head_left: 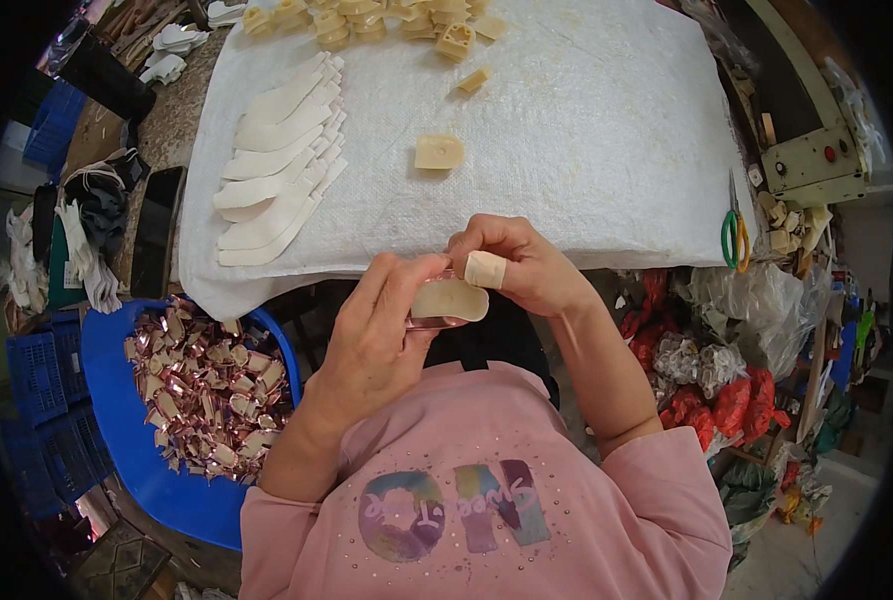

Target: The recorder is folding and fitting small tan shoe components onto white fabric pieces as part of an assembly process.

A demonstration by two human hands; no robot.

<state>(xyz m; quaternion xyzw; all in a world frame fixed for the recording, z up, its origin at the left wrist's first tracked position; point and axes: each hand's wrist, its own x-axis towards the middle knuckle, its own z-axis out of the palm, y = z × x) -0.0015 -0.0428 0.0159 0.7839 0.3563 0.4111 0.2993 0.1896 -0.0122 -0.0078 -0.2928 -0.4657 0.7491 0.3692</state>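
My left hand [379, 330] is closed around a shoe heel [450, 301] with a cream face and a shiny pink metallic rim, held just off the near edge of the table. My right hand [515, 262] pinches at the far edge of the same heel; a strip of beige tape wraps its thumb. The fingertips hide what exactly lies between them. Beyond both hands, a single bare beige heel [439, 152] lies on the white woven sheet [567, 150].
Overlapping white curved pieces [277, 160] lie in rows at the left. More beige heels [367, 20] are heaped at the far edge. A blue tub [147, 470] of pink-wrapped pieces stands lower left. Scissors [735, 240] lie at the right edge, above red plastic bags [727, 410]. A phone [159, 225] lies left.
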